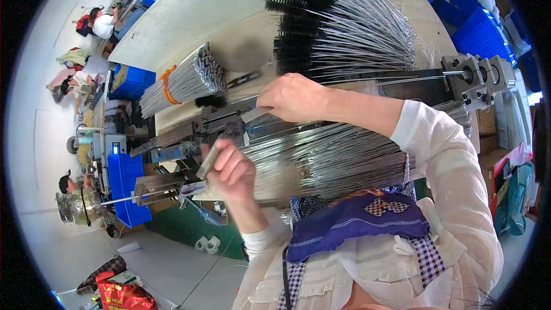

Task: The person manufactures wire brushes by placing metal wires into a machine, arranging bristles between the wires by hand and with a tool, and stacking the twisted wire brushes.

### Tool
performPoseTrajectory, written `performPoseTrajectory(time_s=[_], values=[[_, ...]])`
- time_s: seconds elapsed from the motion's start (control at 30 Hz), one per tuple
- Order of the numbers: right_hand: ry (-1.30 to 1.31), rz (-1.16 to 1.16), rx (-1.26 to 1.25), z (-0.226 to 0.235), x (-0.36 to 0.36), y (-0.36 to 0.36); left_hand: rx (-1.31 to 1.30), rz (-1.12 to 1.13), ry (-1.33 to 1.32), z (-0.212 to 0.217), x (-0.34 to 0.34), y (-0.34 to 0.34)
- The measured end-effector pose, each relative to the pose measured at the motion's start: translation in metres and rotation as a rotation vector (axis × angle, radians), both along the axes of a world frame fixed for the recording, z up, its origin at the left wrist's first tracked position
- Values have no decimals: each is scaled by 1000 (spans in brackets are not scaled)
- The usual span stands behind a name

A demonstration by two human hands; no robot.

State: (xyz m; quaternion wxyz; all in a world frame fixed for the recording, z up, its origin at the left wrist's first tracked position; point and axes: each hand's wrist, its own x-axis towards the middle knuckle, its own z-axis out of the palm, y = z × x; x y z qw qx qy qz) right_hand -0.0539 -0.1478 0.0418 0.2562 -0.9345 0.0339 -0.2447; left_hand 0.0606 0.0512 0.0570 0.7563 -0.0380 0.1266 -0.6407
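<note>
My left hand point(232, 169), slightly blurred, is closed around a short grey bar-shaped handle point(209, 162) beside a metal bench mechanism point(215, 123). My right hand point(294, 97) is closed in a pinch above the bench, near the mechanism's right end. A pale flat strip point(254, 115) shows by its fingertips; whether the fingers grip it is hidden. Thin metal wires point(402, 79) run from behind the right wrist toward a metal block fixture point(479, 80) on the right. Below the right forearm lies a broad pile of loose silver wires point(350, 158).
Several black-bristled wire brushes point(367, 28) lie heaped at the back. An orange-tied bundle of twisted wires point(183, 83) is at the back left, near black-handled pliers point(244, 78). A blue bin point(126, 175) stands left. Other people work far left.
</note>
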Motion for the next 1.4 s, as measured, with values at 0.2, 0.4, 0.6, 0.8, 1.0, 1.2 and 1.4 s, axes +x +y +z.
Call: performPoseTrajectory(time_s=[0.2,0.4,0.6,0.8,1.0,1.2,1.4], values=[[-10,29,33,6,13,3,851,235,-2067,-96,-15,3],[35,-89,-361,32,-22,25,838,68,-1893,-64,-14,19],[479,-417,-475,-22,-95,41,1162,362,-1194,-71,65,92],[447,-314,-425,-31,-97,17,1151,366,-1084,-96,101,85],[64,-201,-383,56,-89,34,1094,547,-1053,-104,92,82],[610,-630,-295,69,-171,-39,998,757,-1320,-80,27,86],[507,-450,304,61,-172,-63,-164,-380,-1581,27,-101,-74]])
